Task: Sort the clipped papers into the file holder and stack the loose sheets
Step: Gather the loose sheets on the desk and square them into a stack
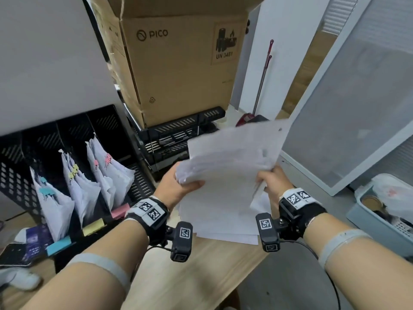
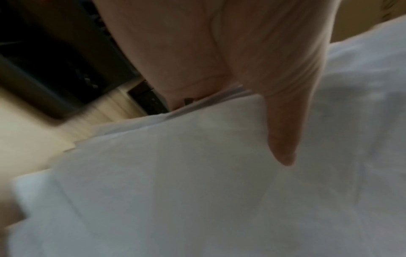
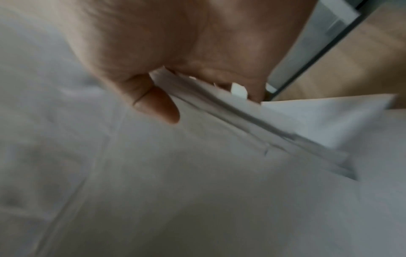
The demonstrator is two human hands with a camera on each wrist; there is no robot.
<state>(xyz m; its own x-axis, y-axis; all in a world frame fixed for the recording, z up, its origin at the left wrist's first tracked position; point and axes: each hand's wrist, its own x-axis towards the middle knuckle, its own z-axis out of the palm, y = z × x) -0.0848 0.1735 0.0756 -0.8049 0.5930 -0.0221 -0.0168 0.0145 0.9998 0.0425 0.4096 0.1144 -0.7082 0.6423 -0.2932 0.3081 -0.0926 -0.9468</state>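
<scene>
Loose sheets (image 1: 232, 175) held above the wooden desk (image 1: 201, 276), left edge gripped by the left hand (image 1: 176, 186), right edge pinched by the right hand (image 1: 271, 180), clipped papers (image 1: 89, 182) standing in the black file holder (image 1: 20, 166) at left.

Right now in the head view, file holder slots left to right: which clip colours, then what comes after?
Blue-clipped papers → yellow-clipped papers → pink-clipped papers → left hand → loose sheets → right hand → blue bin.
</scene>
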